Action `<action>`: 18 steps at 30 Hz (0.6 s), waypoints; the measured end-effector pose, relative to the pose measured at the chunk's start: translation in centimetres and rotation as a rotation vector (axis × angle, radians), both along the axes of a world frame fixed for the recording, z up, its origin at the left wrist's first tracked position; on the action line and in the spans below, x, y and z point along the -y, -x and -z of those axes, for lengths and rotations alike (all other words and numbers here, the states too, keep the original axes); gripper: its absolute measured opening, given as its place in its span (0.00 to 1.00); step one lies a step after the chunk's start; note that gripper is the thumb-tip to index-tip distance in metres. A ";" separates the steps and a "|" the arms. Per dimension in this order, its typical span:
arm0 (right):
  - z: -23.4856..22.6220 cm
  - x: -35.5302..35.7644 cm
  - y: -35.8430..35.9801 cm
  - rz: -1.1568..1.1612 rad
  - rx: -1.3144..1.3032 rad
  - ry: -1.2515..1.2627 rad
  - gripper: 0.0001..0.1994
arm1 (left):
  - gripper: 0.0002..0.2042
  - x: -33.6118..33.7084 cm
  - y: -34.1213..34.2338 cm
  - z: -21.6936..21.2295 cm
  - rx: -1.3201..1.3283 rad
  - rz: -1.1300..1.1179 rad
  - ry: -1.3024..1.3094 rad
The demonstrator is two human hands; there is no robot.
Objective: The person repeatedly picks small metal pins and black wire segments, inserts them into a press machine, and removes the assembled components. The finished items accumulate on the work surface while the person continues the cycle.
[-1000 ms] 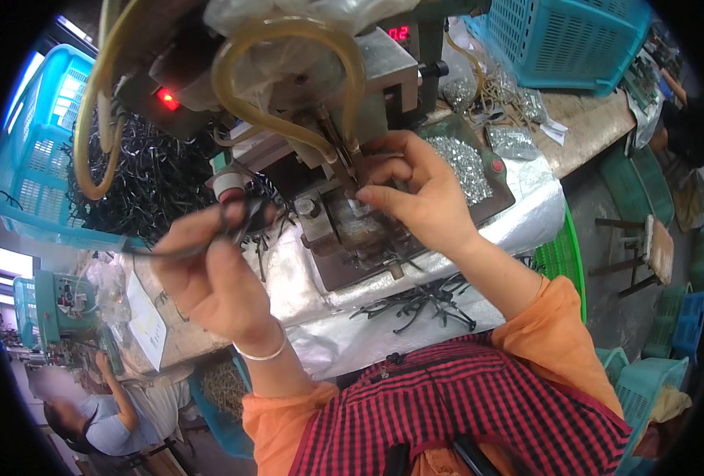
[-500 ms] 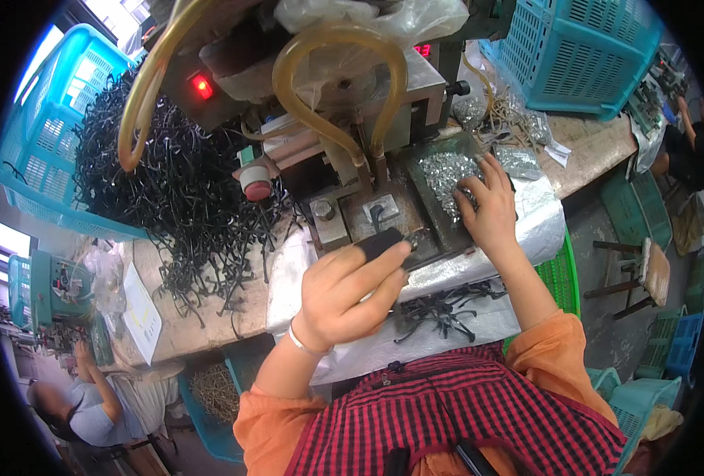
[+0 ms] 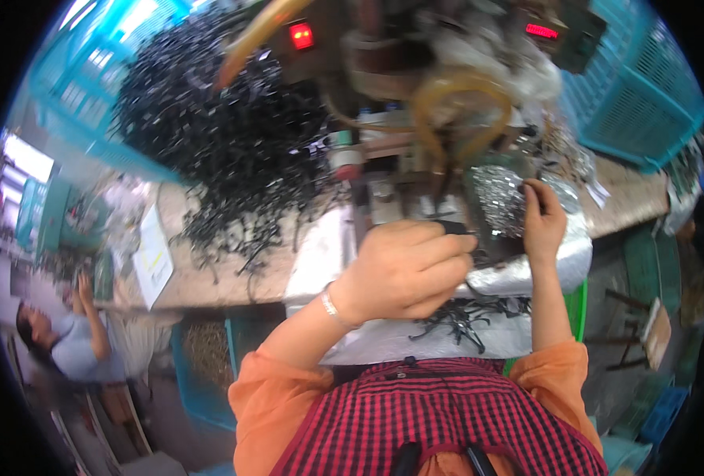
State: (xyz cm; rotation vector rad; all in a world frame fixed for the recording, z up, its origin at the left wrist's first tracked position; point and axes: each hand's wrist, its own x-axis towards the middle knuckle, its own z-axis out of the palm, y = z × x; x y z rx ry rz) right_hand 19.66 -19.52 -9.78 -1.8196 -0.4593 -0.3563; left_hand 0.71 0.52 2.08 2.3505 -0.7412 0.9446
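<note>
The black piece [image 3: 452,228] is in the left hand [image 3: 411,266], just in front of the machine [image 3: 388,59]; the fingers are closed on it, palm down, apparently so that its far end stays free toward the machine's base. The right hand [image 3: 544,222] is raised at the right edge of the tray holding the shiny metal bits [image 3: 501,198]; its thumb and forefinger are narrowed, a shape suited to such small bits, though blur leaves me unable to tell whether they hold one. The tray sits right beside the machine, probably to keep the bits within short reach. A yellow tube [image 3: 463,83] loops above the base, and a red button [image 3: 346,170] is at its left. Silver sheeting [image 3: 320,250] covers the front of the surface [image 3: 217,292], perhaps to protect it. A few black strips [image 3: 467,321] lie at the near edge, while a large black heap [image 3: 225,159] spreads beside a blue basket [image 3: 66,119] on the left, seemingly kept clear of the hands.
</note>
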 end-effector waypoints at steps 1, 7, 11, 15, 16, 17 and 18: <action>-0.1 -0.3 0.1 -0.013 -0.027 0.002 0.06 | 0.10 0.1 0.2 0.4 0.033 -0.034 0.004; 0.6 -1.3 0.8 -0.025 0.005 0.027 0.08 | 0.13 -0.9 4.0 0.9 0.078 -0.133 0.134; -2.1 -0.8 1.5 -0.057 -0.032 -0.005 0.07 | 0.12 -1.1 4.5 -1.0 0.116 -0.117 0.016; -1.8 -2.4 1.6 -0.051 -0.034 -0.036 0.07 | 0.10 -0.6 4.7 -2.2 0.122 -0.140 -0.046; -1.7 -2.5 1.6 -0.049 -0.009 -0.013 0.08 | 0.10 -0.8 4.8 -2.2 0.135 -0.161 -0.056; -1.9 -2.4 2.1 -0.044 -0.047 0.033 0.08 | 0.09 -0.9 5.3 -2.3 0.140 -0.175 -0.054; -1.1 -1.9 1.6 -0.062 -0.038 0.014 0.08 | 0.09 -1.3 5.6 -2.5 0.160 -0.179 -0.042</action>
